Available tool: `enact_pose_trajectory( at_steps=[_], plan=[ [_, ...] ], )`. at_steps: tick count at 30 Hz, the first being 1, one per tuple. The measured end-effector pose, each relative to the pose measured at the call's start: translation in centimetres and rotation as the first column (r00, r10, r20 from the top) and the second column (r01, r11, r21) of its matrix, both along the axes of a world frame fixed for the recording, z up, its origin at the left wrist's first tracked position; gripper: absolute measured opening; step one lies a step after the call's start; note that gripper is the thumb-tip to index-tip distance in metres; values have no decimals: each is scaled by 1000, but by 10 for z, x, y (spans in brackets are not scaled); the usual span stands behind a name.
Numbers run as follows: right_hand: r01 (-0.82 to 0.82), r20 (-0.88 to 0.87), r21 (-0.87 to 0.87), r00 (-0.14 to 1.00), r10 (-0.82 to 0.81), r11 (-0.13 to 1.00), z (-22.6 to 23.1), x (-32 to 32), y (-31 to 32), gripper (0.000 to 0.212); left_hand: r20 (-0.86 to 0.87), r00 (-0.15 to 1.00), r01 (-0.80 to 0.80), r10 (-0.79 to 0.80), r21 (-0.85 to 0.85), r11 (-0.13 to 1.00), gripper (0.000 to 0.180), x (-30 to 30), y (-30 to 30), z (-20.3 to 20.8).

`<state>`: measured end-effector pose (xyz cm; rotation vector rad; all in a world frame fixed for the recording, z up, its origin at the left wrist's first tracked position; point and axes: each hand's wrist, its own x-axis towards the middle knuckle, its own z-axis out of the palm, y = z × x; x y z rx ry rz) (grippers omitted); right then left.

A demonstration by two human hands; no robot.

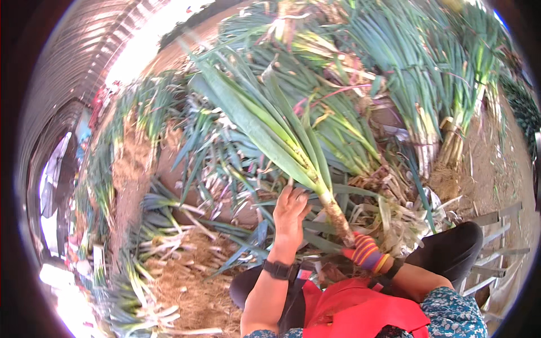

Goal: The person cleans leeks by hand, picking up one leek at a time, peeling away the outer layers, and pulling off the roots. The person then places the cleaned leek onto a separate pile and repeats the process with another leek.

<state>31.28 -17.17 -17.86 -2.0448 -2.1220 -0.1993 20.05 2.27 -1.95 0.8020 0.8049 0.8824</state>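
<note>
A large leek [315, 180] with long broad green leaves slants up and to the left in front of me. My right hand [369, 253], in a striped orange, yellow and purple glove, is closed round its brown, soil-stained root end. Beside the stem, just left of where the leaves fan out, is my bare left hand [290, 209]. Its fingers are partly bent and the thumb stands apart, with nothing visible in them. Whether a fingertip touches the lowest leaf I cannot tell. A dark watch [279, 270] is on my left wrist.
Trimmed leeks with pale stems and brown roots [194, 270] lie piled at the lower left. Tied leek bundles [422, 124] stand at the right rear, others at the far left. Stripped leaves [394, 219] litter the ground ahead. A metal rack [496, 253] is beside my right knee.
</note>
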Motion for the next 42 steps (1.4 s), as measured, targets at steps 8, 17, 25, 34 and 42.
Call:
enact_pose_trajectory(
  at_steps=[8,17,25,34,42],
  plan=[
    [5,-842,-2,540,-4,1000,51,-39,39,69,78,988,-134,134,-9,991,30,-89,17,-3],
    [-126,-997,-9,71,0,992,171,-86,142,48,264,961,-74,83,-44,996,44,-137,-8,20],
    [-241,-764,146,588,264,960,191,-125,96,34,135,922,-374,364,55,926,20,-144,-7,3],
    [159,72,-816,982,-175,555,47,39,-7,51,267,936,-269,227,130,954,37,-176,7,29],
    [-257,-602,156,740,298,954,155,-46,46,54,381,913,-199,144,107,974,37,-176,-7,25]
  ],
)
